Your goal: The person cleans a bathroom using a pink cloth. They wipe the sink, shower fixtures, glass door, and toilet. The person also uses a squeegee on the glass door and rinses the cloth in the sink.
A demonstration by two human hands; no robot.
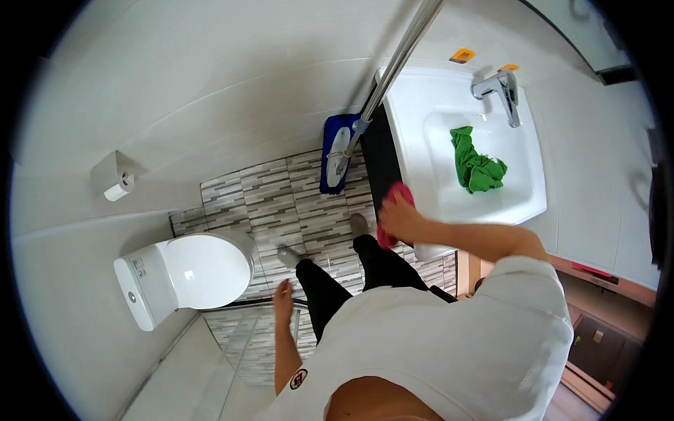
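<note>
My right hand (401, 218) is pressed around a crumpled pink-red cloth (386, 238) beside the front left corner of the white washbasin (421, 94). The cloth lies against the dark side panel (380, 158) under the basin, and it shows above and below my fingers. Low on the other side hangs my left hand (283, 302), near the toilet and the glass screen, touching nothing I can make out. Its fingers are partly turned from view. A wet-looking green cloth (476, 166) lies bunched in the basin below the chrome tap (500, 92).
A flat mop with a blue head (329, 137) and metal pole (389, 73) leans beside the basin. The lidded toilet (210, 271) stands left, below a toilet paper holder (113, 176). Near my left arm is a glass screen (237, 347). A doorway (590, 316) opens at right.
</note>
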